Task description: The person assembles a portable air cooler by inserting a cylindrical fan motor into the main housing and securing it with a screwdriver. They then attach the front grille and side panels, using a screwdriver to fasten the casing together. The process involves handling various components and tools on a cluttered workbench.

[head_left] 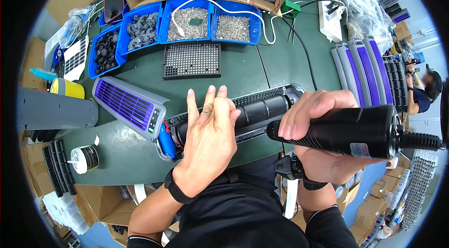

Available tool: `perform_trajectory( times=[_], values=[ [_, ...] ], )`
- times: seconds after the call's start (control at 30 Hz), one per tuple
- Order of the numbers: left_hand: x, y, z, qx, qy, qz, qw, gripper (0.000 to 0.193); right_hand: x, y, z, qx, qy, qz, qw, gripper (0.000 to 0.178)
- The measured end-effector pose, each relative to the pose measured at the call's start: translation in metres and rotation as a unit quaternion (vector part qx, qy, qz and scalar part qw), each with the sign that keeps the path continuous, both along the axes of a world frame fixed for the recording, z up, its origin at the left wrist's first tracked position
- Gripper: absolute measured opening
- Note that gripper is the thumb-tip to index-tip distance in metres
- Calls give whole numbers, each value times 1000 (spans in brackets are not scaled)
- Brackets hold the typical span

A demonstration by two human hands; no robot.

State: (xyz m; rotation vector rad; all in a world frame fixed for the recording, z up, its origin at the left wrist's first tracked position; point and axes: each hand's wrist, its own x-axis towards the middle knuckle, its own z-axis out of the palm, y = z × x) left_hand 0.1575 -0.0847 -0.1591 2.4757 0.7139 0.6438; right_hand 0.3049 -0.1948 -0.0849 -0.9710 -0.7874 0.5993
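Observation:
My right hand is wrapped round a black electric screwdriver, its cord running off to the right. The tool is held above the right part of an open grey housing. Over the housing's left part lies my left hand, several fingers stretched out and the thumb beside them; anything under the palm is hidden. A long black roller-like fan lies inside the housing. At its left end sit a blue battery pack and red wires. A grey cover with a purple grille rests against that end.
Behind stand blue bins of screws, grey parts and black parts, plus a black perforated tray. A cardboard box is farther back. Purple-grilled covers stand right; a white tub sits left. A co-worker is far right.

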Motion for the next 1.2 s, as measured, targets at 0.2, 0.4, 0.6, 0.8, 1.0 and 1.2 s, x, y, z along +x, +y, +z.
perform_trajectory(
  times=[0.2, 0.4, 0.6, 0.8, 1.0, 1.2],
  values=[
    [1, 3, -1, 5, -1, -3, 1000, 16, 2, 0, -2, 9, -19, 12, 1000, 102],
    [0, 4, -1, 5, 4, -3, 1000, 15, 5, 4, 1, 15, -23, 19, 999, 105],
    [-3, 5, 0, -39, -30, -1, 999, 13, 13, 7, 22, 60, -55, 7, 997, 97],
    [-9, 5, 21, -107, -173, -48, 978, 5, 24, 14, 37, 134, -78, 55, 986, 86],
    [-10, -9, 28, -454, -226, -46, 861, 9, 22, 18, 45, 182, -69, 103, 975, 72],
    [-22, -2, 38, -558, -237, -36, 794, 12, 15, 22, 52, 220, -49, 104, 969, 60]
  ],
)
